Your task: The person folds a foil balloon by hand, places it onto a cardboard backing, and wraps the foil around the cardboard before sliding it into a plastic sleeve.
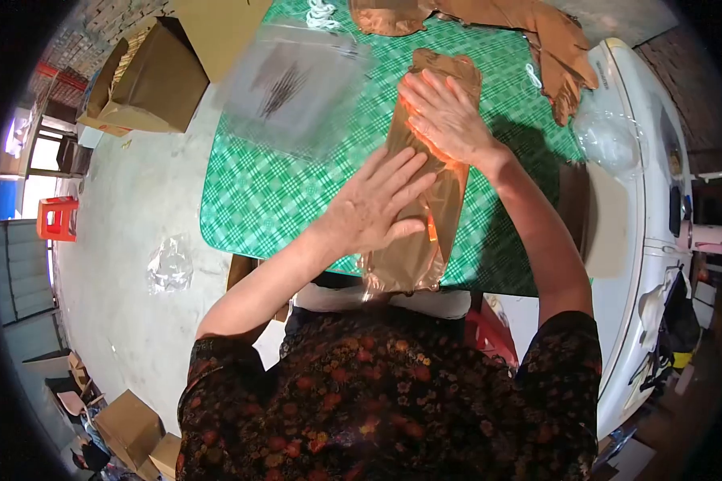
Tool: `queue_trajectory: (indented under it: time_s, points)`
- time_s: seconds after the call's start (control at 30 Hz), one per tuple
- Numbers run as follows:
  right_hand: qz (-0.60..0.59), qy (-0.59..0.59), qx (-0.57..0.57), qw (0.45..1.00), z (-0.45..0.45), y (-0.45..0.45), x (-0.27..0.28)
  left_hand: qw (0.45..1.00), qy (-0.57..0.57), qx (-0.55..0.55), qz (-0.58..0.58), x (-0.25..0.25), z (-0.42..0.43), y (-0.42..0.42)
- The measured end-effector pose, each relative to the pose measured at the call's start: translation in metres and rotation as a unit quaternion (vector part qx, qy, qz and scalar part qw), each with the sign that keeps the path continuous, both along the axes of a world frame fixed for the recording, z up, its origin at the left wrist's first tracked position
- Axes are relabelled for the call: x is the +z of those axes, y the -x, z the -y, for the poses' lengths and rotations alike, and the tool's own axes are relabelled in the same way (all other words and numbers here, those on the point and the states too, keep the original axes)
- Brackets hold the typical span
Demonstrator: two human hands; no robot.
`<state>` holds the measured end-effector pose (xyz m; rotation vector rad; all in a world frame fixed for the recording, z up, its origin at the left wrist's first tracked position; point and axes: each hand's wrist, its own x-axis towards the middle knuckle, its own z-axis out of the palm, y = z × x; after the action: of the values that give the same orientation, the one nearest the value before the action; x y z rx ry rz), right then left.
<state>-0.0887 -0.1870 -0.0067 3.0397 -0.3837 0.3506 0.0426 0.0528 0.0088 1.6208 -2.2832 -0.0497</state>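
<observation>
A flat, shiny copper-coloured foil balloon [405,240] lies lengthwise on the green checked tablecloth [257,208], its near end at the table's front edge. My right hand [445,116] rests flat on its upper part, fingers stretched out. Over its middle and left edge lies my left hand [381,200], palm down with the fingers spread; neither hand grips it. Orange light reflects off the foil around my right hand. To the left is a clear plastic bag [289,88] with dark marks on it.
More copper foil [557,48] lies along the table's far right side, near white string [533,76]. Another string bundle [322,14] is at the back. A white fridge [642,160] stands right of the table. Cardboard boxes [156,88] and a red stool [58,219] are at left.
</observation>
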Motion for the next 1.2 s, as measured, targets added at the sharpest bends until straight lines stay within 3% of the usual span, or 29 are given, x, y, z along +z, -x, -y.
queue_trajectory:
  time_s: [0.17, 0.43, 0.57, 0.67, 0.77, 1.2]
  points:
    - [0.001, -0.005, 0.001, 1.000, -0.002, -0.001, 0.002, 0.996, -0.069, -0.058, -0.028, 0.013, -0.032, -0.006]
    - [-0.003, -0.010, -0.006, 1.000, -0.003, -0.003, 0.003, 0.992, 0.021, -0.091, -0.088, 0.023, 0.031, -0.013]
    - [-0.041, -0.061, -0.010, 0.997, -0.004, -0.002, 0.011, 0.990, -0.021, -0.101, -0.095, 0.010, 0.041, -0.005]
    - [0.011, -0.013, 0.004, 1.000, -0.001, -0.002, 0.000, 0.996, 0.013, -0.084, -0.014, 0.004, 0.038, 0.001]
    - [0.024, -0.029, 0.016, 0.999, 0.000, -0.001, 0.001, 0.997, -0.025, -0.075, 0.006, 0.003, 0.038, 0.002]
    - [-0.001, -0.026, 0.017, 1.000, 0.006, -0.002, 0.005, 0.997, -0.020, -0.067, 0.013, 0.000, 0.037, 0.004]
